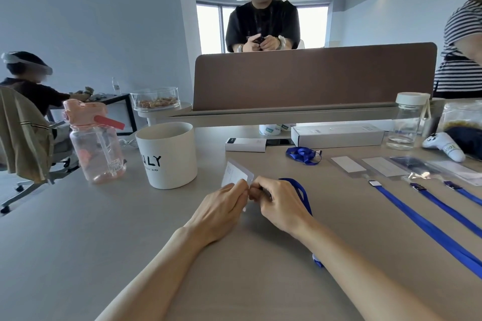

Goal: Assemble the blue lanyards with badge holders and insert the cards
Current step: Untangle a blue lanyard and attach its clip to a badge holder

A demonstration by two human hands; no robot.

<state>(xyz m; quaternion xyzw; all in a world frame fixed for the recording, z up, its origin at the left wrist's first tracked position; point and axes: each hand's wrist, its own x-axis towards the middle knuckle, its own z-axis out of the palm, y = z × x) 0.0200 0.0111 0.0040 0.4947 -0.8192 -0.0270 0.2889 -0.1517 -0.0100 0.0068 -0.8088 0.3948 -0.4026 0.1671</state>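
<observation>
Matt table (130, 229); satiny lanyards (427, 227) (cloth); glossy holders (386, 167).

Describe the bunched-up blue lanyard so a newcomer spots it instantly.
Find the brown divider panel across the back of the table; a long white box lies just below it. In front of that box's left end sits the bunched blue lanyard. Unlike the lanyards stretched straight to its right, below a row of badge holders, it is a small coiled heap.

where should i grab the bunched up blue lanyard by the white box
Pinch the bunched lanyard at its clip end, which sticks out on the right of the heap, coming down from above. The ribbon lies in loose loops that would likely tangle if pulled; the clip looks like the one firm part.
</observation>
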